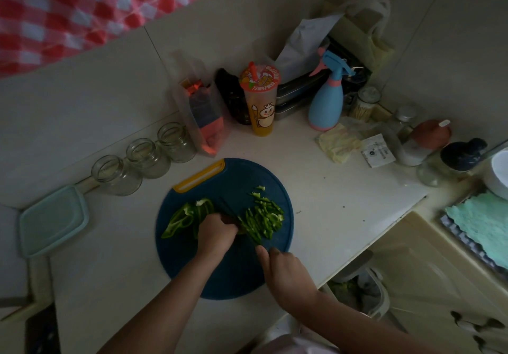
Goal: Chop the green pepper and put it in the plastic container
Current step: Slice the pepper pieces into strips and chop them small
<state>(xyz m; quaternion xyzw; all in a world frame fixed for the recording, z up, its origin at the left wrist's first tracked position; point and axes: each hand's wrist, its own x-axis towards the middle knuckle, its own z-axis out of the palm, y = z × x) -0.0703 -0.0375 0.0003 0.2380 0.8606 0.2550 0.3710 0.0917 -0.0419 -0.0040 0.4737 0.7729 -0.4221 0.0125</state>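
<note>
A round dark blue cutting board (233,265) with a yellow handle slot lies on the white counter. On its left lie uncut green pepper pieces (187,216); on its right sits a pile of chopped green pepper strips (264,216). My left hand (215,234) has its fingers curled down on the uncut pepper. My right hand (286,271) grips the handle of a dark knife (247,230), whose blade lies between the two lots of pepper. A pale green plastic container (52,220) sits at the counter's left edge.
Three glass jars (145,158) line the wall behind the board. A drink cup (261,100), blue spray bottle (327,100), bags and condiment jars (428,144) crowd the back right. The counter edge (384,232) drops off at right, a bin (360,293) below it.
</note>
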